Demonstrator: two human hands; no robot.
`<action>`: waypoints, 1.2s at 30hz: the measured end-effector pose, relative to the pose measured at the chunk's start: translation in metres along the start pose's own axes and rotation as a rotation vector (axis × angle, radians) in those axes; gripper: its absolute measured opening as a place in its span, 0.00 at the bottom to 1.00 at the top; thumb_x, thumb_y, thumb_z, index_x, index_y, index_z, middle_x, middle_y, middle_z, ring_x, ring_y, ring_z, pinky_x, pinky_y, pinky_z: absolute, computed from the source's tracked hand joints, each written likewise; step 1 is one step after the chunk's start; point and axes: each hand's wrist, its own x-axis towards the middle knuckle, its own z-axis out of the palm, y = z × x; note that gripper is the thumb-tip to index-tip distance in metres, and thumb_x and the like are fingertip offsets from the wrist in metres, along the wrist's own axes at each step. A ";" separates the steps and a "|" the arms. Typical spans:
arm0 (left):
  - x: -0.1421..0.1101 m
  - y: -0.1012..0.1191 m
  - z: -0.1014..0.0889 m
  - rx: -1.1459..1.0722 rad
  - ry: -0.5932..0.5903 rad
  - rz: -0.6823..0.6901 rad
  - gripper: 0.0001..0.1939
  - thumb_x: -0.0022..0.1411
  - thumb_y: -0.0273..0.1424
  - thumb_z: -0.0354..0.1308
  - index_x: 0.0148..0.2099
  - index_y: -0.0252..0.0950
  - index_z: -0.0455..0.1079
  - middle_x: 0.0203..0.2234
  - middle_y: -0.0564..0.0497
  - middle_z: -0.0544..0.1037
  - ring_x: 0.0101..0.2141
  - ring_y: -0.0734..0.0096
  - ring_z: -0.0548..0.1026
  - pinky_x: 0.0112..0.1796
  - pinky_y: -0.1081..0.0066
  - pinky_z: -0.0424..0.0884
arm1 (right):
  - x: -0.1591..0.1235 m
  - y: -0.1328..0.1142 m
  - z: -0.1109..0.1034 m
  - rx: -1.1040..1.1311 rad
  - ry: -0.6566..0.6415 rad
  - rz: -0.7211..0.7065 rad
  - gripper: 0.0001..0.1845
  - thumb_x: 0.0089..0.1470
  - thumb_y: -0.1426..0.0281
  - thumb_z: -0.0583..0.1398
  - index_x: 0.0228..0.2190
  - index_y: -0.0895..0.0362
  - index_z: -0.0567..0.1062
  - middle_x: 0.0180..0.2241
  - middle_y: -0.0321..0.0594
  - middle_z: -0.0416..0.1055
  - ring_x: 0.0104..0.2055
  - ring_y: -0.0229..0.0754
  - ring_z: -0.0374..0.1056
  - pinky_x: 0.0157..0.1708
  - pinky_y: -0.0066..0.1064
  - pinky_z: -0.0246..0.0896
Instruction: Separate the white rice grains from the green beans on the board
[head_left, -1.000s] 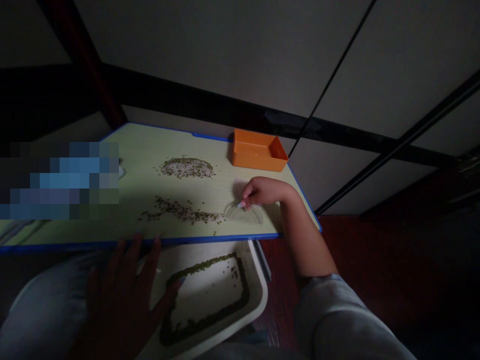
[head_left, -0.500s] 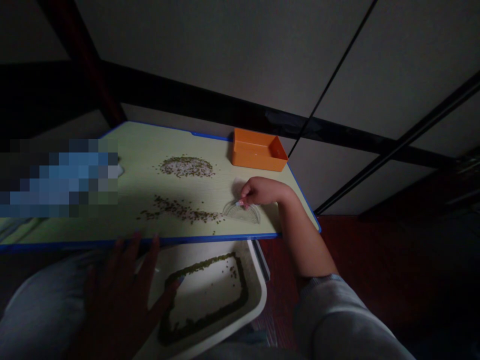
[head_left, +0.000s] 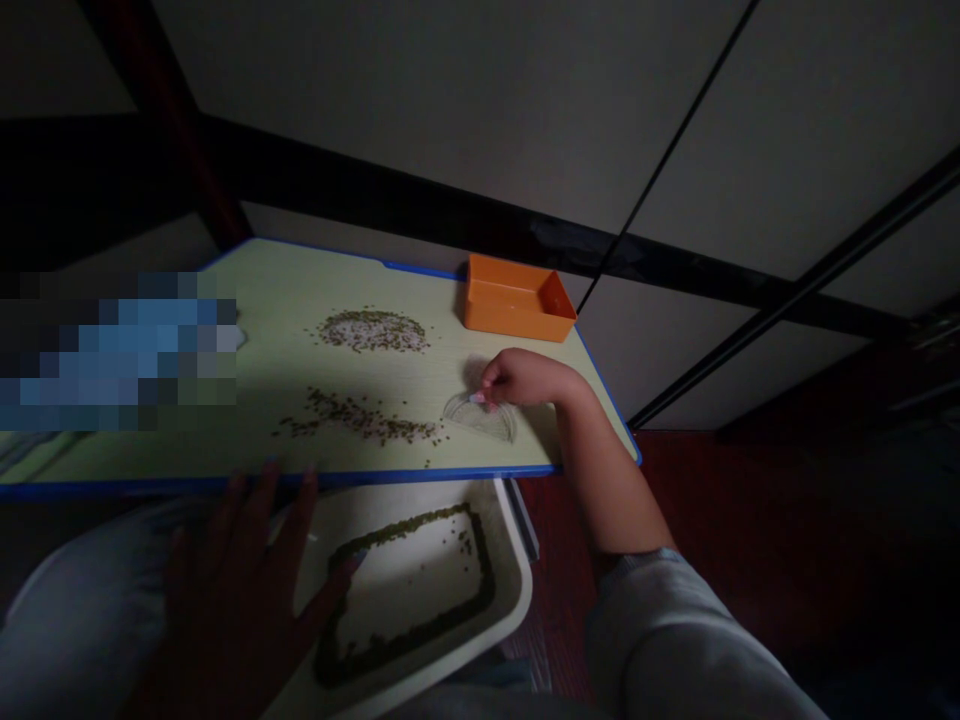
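My right hand (head_left: 525, 378) pinches a clear protractor (head_left: 484, 418) by its straight side, low over the pale yellow tabletop (head_left: 255, 370). Just left of the protractor, a loose band of small green and pale grains (head_left: 367, 418) spreads across the table. A rounder heap of the same kind of grains (head_left: 375, 330) lies farther back. In deep shade at the lower left, my left hand (head_left: 247, 570) has its fingers spread at the table's front edge, with the thumb over a white basin (head_left: 517, 590). Dark green grains (head_left: 420, 632) line the basin's bottom edge.
An orange open box (head_left: 502, 305) stands at the back right of the table. A blurred-out blue patch (head_left: 142, 345) covers the table's left end. Large pale panels (head_left: 420, 110) rise behind, and a dark red floor (head_left: 705, 500) lies to the right.
The protractor has shifted very slightly left toward the nearer grains and turned a little in my right hand. My left hand has stayed almost where it was.
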 end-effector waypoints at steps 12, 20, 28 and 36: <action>-0.003 -0.002 0.001 0.007 -0.027 -0.011 0.34 0.60 0.45 0.38 0.66 0.38 0.44 0.67 0.38 0.47 0.67 0.52 0.39 0.61 0.41 0.43 | 0.008 0.000 0.006 -0.045 0.063 -0.027 0.15 0.53 0.66 0.55 0.23 0.62 0.76 0.16 0.33 0.63 0.20 0.30 0.51 0.26 0.28 0.40; -0.002 -0.001 0.000 -0.009 -0.038 -0.020 0.35 0.59 0.47 0.38 0.66 0.38 0.43 0.67 0.37 0.47 0.67 0.52 0.40 0.61 0.40 0.44 | 0.007 0.003 0.006 -0.009 0.033 -0.070 0.16 0.54 0.66 0.56 0.23 0.62 0.76 0.18 0.34 0.65 0.21 0.31 0.53 0.26 0.27 0.43; 0.000 0.000 -0.001 -0.013 -0.018 -0.006 0.34 0.60 0.45 0.39 0.64 0.33 0.50 0.65 0.33 0.50 0.67 0.47 0.43 0.60 0.39 0.44 | 0.009 -0.002 0.005 -0.118 0.051 -0.002 0.16 0.56 0.67 0.55 0.23 0.62 0.77 0.17 0.34 0.64 0.20 0.31 0.51 0.26 0.28 0.41; 0.000 0.000 -0.001 -0.012 -0.005 0.004 0.35 0.59 0.46 0.39 0.64 0.32 0.50 0.66 0.33 0.50 0.66 0.46 0.44 0.60 0.40 0.45 | 0.002 0.005 -0.006 -0.341 0.206 0.293 0.16 0.53 0.63 0.58 0.28 0.62 0.79 0.24 0.42 0.70 0.23 0.34 0.52 0.26 0.31 0.40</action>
